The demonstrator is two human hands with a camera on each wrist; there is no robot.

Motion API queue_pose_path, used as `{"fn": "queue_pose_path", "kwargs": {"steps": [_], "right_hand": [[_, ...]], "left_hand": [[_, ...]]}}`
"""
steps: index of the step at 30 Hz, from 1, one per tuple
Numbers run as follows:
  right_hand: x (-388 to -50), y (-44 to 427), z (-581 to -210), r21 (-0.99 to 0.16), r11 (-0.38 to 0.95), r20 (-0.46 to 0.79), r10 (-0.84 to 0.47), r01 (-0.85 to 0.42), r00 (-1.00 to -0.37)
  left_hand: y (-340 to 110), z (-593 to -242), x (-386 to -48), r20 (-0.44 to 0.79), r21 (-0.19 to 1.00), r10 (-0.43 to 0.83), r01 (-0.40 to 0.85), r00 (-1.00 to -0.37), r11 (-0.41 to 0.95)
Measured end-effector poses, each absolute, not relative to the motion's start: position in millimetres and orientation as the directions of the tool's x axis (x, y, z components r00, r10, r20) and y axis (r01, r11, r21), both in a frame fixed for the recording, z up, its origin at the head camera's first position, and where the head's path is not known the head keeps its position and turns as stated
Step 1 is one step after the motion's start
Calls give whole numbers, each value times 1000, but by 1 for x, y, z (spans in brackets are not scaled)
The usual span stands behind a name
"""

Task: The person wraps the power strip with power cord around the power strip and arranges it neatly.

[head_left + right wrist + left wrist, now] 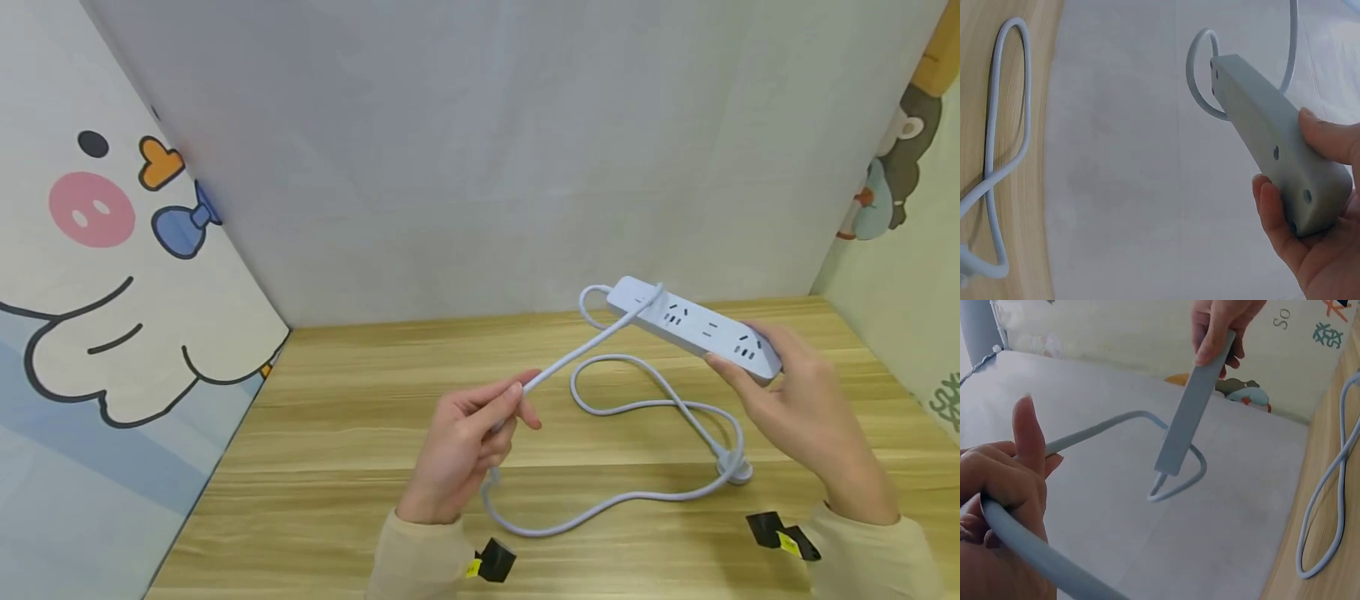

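A white power strip (697, 327) is held up off the table by my right hand (806, 408), which grips its near right end between thumb and fingers. Its cord (581, 350) leaves the far left end, loops under and crosses over the strip's top face. My left hand (472, 446) pinches that cord, pulled fairly straight between hand and strip. From the left hand the cord drops and curves over the table to the plug (735, 467), which lies below the strip. In the right wrist view the underside of the power strip (1266, 131) shows, with small holes.
The wooden table (337, 400) meets a pale back wall (465, 167). A cartoon-printed panel (135, 317) stands at the left, another printed panel (900, 275) at the right. A loose cord loop (1322, 550) lies on the table.
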State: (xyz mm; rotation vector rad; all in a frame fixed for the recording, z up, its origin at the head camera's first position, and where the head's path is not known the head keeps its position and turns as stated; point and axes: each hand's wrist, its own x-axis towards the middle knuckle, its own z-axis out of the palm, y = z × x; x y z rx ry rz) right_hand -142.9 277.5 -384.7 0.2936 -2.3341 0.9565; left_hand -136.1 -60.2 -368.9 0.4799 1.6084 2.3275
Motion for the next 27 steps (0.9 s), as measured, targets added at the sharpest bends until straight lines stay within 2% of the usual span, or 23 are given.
{"fn": "queue_pose_path", "kwargs": {"steps": [10,14,22,27], "right_hand": [[-144,272,-384,-579,680,685,108,-449,-720],[-145,271,-385,-571,678,716,136,-463,-685],[-148,264,-386,-572,699,751,235,-430,-617],[-147,262,-385,-602,689,753,322,-404,-574]], "left_hand": [[-65,-372,-142,8,975,399,-82,-917,-208],[-65,-371,-141,15,984,431,-63,-902,-165],[-64,-371,-139,44,994,554,-22,-831,-111],[-68,-375,-141,32,994,539,-30,-842,-107]]}}
